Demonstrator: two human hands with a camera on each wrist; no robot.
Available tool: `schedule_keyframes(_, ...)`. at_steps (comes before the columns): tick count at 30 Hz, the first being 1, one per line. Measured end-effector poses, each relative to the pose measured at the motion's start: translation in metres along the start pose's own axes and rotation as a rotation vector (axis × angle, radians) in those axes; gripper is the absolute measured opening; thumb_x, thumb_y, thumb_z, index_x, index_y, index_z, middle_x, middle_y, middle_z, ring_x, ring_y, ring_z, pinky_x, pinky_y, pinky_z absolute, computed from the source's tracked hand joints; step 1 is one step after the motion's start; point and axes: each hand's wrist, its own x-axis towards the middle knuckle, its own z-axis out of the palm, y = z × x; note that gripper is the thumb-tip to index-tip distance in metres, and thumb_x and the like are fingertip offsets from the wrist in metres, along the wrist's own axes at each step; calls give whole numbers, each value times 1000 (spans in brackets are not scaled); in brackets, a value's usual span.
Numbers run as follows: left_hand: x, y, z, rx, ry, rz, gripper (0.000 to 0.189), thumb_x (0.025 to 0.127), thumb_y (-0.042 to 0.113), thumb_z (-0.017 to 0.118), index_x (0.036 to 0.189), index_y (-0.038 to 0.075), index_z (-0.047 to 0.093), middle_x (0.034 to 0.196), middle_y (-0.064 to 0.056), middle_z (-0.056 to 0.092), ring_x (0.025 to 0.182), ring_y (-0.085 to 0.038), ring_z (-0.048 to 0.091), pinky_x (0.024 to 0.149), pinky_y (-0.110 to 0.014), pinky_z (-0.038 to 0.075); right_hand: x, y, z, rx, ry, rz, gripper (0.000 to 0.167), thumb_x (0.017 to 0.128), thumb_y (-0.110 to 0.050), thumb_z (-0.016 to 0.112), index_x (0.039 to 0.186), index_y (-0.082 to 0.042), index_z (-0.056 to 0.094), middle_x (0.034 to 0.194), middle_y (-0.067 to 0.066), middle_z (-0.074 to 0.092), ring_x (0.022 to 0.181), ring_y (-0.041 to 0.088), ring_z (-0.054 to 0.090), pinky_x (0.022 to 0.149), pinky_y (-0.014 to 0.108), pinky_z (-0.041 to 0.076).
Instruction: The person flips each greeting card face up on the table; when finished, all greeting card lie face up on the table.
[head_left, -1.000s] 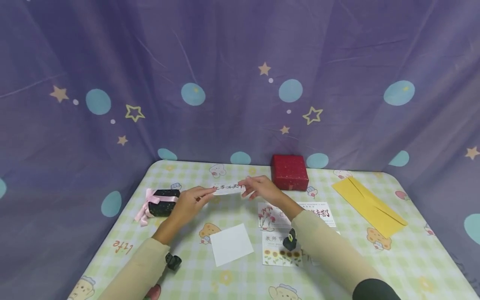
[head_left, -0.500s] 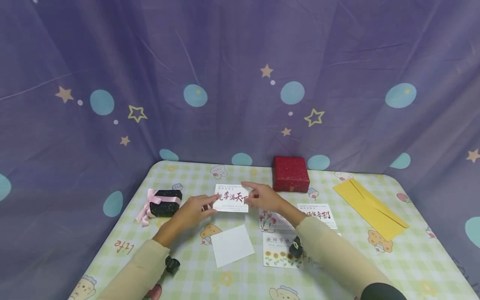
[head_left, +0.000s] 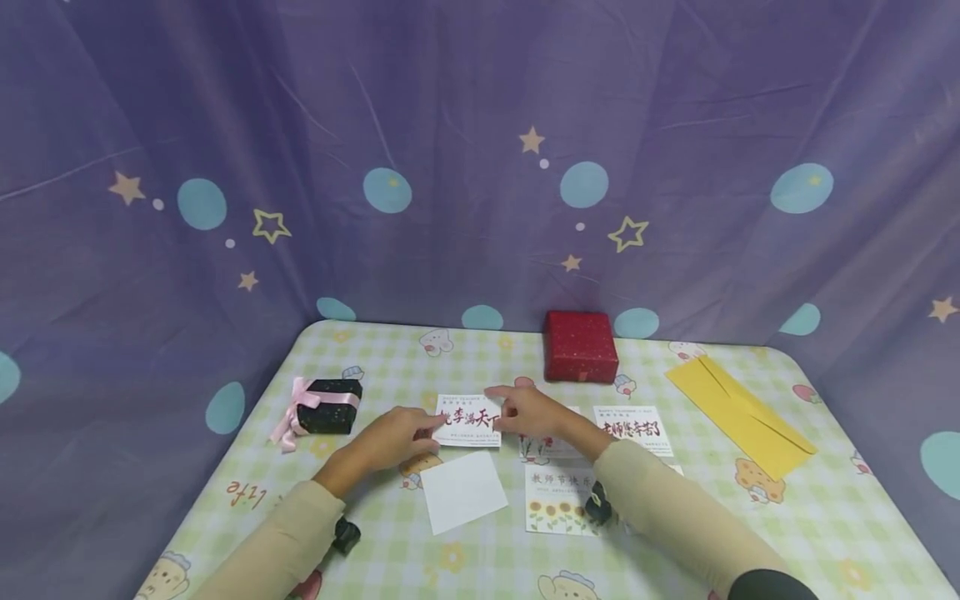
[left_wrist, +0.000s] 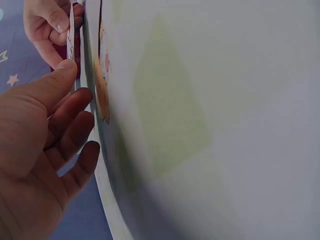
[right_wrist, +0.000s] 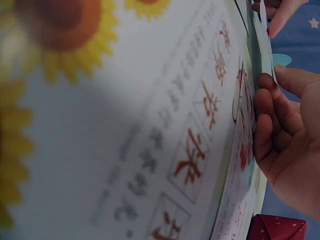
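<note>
Both hands hold a white greeting card with red Chinese lettering, its printed side facing the head camera. At its left edge, my left hand pinches it between thumb and index finger; the other fingers show loosely bent in the left wrist view. My right hand pinches the opposite edge, index finger stretched along the top corner. From the right wrist, the card appears nearly edge-on. A blank white card lies just in front of it. My right hand and forearm partly cover a card with pink flowers.
Right of the hands lie a sunflower card and another red-lettered card. A red box stands at the back, a yellow envelope lies at the right. The black gift box with pink ribbon sits left of my left hand.
The greeting card has turned from a steep slant to show its whole printed face, and both hands have brought it lower and nearer to me. The other things have stayed put.
</note>
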Motion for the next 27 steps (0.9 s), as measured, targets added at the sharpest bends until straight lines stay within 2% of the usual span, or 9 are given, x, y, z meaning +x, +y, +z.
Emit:
schedule_keyframes(6, 1, 2, 1, 70, -21, -6, 45, 94, 29, 73, 135, 13, 67, 95, 3, 72, 73, -4, 50, 68, -22, 43, 1, -1, 2, -50, -7, 16, 64, 93, -18, 73, 150, -4, 46, 73, -8, 64, 61, 2, 52, 62, 20, 47)
schedule_keyframes(13, 2, 6, -1, 95, -38, -11, 42, 94, 30, 73, 133, 15, 68, 89, 5, 67, 69, -6, 47, 64, -23, 41, 4, -2, 3, -107, -25, 36, 63, 94, -21, 72, 151, -6, 48, 73, -9, 65, 60, 2, 51, 61, 20, 46)
schedule_keyframes(20, 6, 7, -1, 114, -64, 2, 39, 95, 30, 72, 132, 16, 69, 93, 3, 67, 71, -6, 48, 65, -24, 42, 5, -5, 1, -138, -44, 49, 63, 94, -23, 71, 150, -6, 48, 74, -9, 65, 59, 2, 51, 58, 19, 45)
schedule_keyframes(23, 9, 7, 0, 119, -75, -6, 37, 95, 30, 71, 130, 16, 70, 92, 3, 67, 71, -7, 48, 65, -25, 42, 5, -7, 1, -142, -54, 57, 62, 94, -21, 71, 150, -6, 49, 69, -5, 66, 54, 3, 48, 55, 20, 42)
schedule_keyframes(24, 10, 8, 0, 121, -79, -11, 36, 95, 30, 71, 129, 17, 71, 92, 3, 67, 70, -7, 47, 65, -25, 42, 5, -8, 1, -146, -53, 56, 62, 94, -21, 71, 150, -5, 49, 77, -1, 71, 51, 3, 45, 53, 20, 41)
schedule_keyframes(27, 12, 10, 0, 123, -92, -41, 33, 95, 29, 71, 127, 19, 73, 90, 3, 66, 69, -8, 47, 64, -26, 42, 4, -11, 3, -166, -56, 65, 62, 94, -20, 70, 150, -5, 48, 66, 1, 67, 45, 4, 37, 49, 20, 37)
